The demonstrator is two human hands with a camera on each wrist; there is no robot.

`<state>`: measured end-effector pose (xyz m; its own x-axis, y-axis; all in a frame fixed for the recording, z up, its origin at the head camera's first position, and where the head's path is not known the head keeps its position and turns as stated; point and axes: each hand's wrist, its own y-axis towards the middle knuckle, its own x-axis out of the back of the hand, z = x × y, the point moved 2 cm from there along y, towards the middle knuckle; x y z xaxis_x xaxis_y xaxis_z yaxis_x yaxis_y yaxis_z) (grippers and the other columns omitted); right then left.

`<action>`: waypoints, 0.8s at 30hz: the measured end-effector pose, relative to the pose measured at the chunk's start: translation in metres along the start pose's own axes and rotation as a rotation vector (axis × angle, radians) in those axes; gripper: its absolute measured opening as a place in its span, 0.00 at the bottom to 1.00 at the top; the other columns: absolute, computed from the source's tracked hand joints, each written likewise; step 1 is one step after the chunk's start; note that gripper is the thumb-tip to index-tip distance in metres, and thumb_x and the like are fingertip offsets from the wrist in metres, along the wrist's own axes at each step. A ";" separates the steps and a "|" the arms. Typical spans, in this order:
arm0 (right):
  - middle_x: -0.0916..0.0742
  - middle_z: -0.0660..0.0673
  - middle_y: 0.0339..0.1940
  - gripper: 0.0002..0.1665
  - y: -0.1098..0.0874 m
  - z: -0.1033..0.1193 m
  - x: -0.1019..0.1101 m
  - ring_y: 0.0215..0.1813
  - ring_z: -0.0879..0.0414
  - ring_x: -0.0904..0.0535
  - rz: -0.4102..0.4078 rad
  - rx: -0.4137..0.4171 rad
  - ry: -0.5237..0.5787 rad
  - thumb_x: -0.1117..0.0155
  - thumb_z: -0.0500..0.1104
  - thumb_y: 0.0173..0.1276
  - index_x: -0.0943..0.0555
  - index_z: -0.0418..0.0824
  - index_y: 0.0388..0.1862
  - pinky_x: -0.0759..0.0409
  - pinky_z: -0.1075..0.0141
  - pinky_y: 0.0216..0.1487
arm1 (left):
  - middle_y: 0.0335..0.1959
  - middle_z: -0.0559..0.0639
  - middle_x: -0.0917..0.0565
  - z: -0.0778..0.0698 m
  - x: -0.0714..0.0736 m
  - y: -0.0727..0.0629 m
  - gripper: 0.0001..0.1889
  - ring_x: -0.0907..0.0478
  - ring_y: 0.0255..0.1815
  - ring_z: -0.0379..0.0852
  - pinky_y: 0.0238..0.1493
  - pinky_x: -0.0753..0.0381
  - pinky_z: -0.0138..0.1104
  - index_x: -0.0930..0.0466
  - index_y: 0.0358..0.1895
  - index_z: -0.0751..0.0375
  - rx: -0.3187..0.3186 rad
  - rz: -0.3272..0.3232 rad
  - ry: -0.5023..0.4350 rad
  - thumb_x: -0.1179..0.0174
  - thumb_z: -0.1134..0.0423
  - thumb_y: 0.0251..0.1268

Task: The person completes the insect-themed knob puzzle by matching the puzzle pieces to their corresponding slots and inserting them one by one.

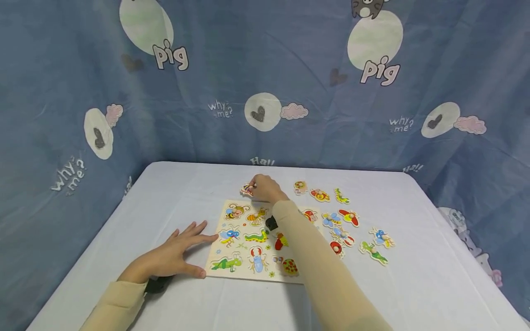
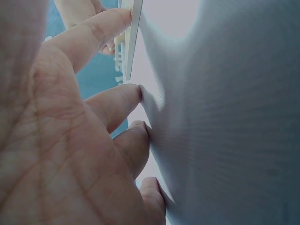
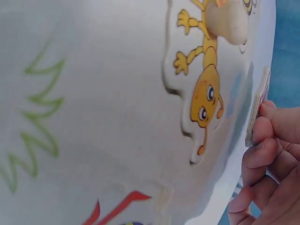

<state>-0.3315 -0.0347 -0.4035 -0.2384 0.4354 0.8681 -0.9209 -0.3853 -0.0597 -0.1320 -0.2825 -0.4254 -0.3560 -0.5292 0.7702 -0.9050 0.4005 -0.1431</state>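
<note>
A flat wooden puzzle board [image 1: 244, 248] printed with cartoon insects lies on the table. My left hand [image 1: 175, 253] is spread at its left side, with the thumb and index finger touching the board's edge and the other fingertips on the tabletop in the left wrist view. Beyond the board's far edge, my right hand [image 1: 266, 188] pinches a small insect puzzle piece [image 1: 246, 189] between thumb and fingers. In the right wrist view that piece [image 3: 258, 108] stands edge-on, so its picture is mostly hidden. A yellow ant piece [image 3: 206, 93] with a wooden knob sits on the board.
Loose insect pieces lie right of and behind the board, among them a caterpillar [image 1: 341, 196], a red-winged insect [image 1: 349, 217] and a green grasshopper [image 1: 373, 253]. My right forearm covers part of the board. A blue printed curtain [image 1: 265, 142] hangs behind the white table [image 1: 174, 184].
</note>
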 end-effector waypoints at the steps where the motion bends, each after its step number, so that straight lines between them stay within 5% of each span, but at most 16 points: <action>1: 0.10 0.45 0.54 0.10 -0.001 0.000 0.001 0.45 0.53 0.20 0.003 0.002 0.000 0.39 0.45 0.84 0.15 0.43 0.53 0.19 0.54 0.58 | 0.89 0.67 0.48 0.000 0.000 0.000 0.50 0.62 0.89 0.78 0.78 0.70 0.79 0.24 0.77 0.38 0.001 0.002 -0.004 0.15 0.43 0.44; 9: 0.09 0.47 0.54 0.09 -0.012 -0.009 0.016 0.45 0.52 0.17 0.005 0.007 -0.005 0.37 0.47 0.83 0.13 0.46 0.51 0.18 0.50 0.61 | 0.89 0.69 0.49 -0.002 -0.002 0.002 0.49 0.62 0.88 0.79 0.77 0.70 0.81 0.24 0.77 0.39 -0.007 0.006 -0.014 0.15 0.43 0.45; 16: 0.08 0.48 0.54 0.10 -0.016 -0.012 0.021 0.62 0.47 0.14 0.033 0.002 -0.020 0.36 0.47 0.82 0.11 0.46 0.53 0.29 0.36 0.78 | 0.88 0.70 0.49 -0.002 -0.001 -0.001 0.49 0.62 0.87 0.81 0.76 0.70 0.81 0.24 0.77 0.39 -0.028 -0.004 -0.029 0.15 0.44 0.46; 24: 0.11 0.48 0.41 0.11 -0.021 -0.018 0.021 0.39 0.55 0.22 0.107 0.032 0.033 0.37 0.48 0.83 0.12 0.46 0.52 0.22 0.43 0.64 | 0.88 0.70 0.48 -0.001 -0.003 0.001 0.49 0.62 0.87 0.81 0.76 0.70 0.82 0.24 0.77 0.39 -0.031 -0.009 -0.018 0.15 0.44 0.46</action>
<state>-0.3228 -0.0024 -0.3926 -0.3450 0.4171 0.8408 -0.8797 -0.4561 -0.1347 -0.1313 -0.2795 -0.4269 -0.3524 -0.5462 0.7599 -0.9007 0.4185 -0.1169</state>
